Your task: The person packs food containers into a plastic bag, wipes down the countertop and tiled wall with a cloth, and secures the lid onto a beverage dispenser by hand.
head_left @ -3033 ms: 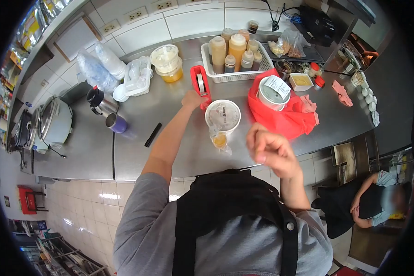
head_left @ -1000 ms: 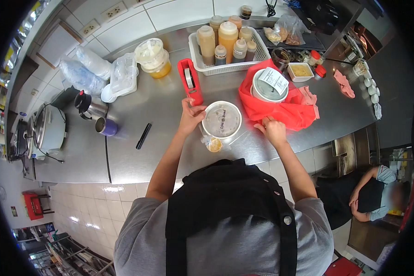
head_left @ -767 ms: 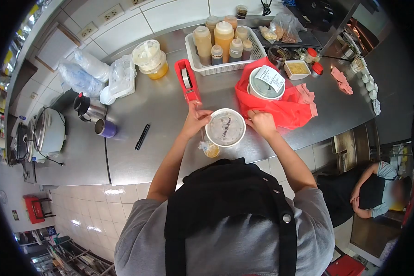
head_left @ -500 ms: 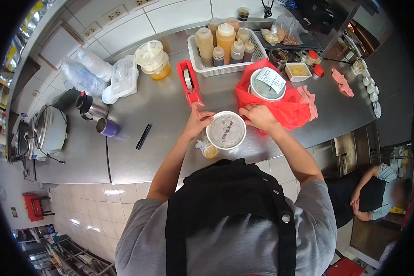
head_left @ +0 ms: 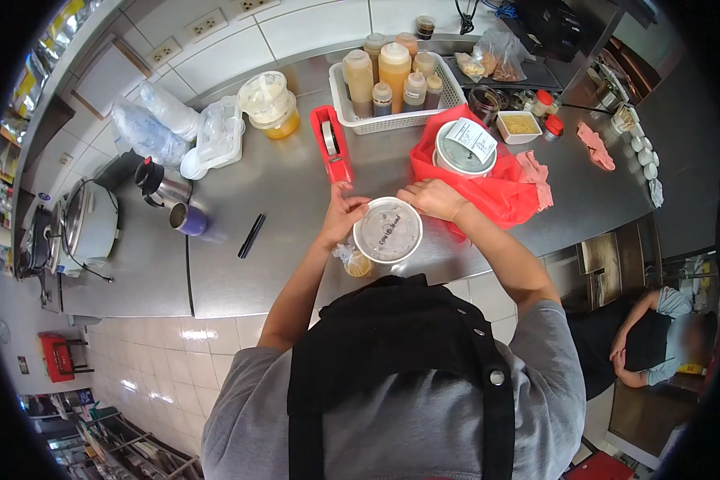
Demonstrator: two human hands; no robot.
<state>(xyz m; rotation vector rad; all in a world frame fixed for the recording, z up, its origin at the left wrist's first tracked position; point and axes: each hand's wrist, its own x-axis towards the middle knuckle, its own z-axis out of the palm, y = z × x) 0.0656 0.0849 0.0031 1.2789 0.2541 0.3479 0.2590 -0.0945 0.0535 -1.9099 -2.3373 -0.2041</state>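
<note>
A white round takeaway bowl [head_left: 388, 230] with a clear lid and dark handwriting sits near the counter's front edge. My left hand [head_left: 344, 218] holds its left rim, thumb against the edge. At the upper right rim, my right hand [head_left: 434, 200] has its fingers curled in on the lid's edge. A small tied plastic bag [head_left: 356, 262] with yellowish contents lies just below left of the bowl. Behind my left hand stands a red tape dispenser [head_left: 330, 144]. A second lidded bowl [head_left: 465, 147] with a paper receipt on top rests in a red bag [head_left: 508, 192].
A white basket [head_left: 400, 122] of sauce bottles stands at the back. To the left are a black marker [head_left: 252, 236], a purple cup [head_left: 188, 220], a steel jug [head_left: 163, 184] and stacked tubs [head_left: 268, 104]. Another person [head_left: 648, 336] is at the right.
The bowl has shifted slightly left and turned, so its writing lies at another angle. My right hand has moved left along the rim.
</note>
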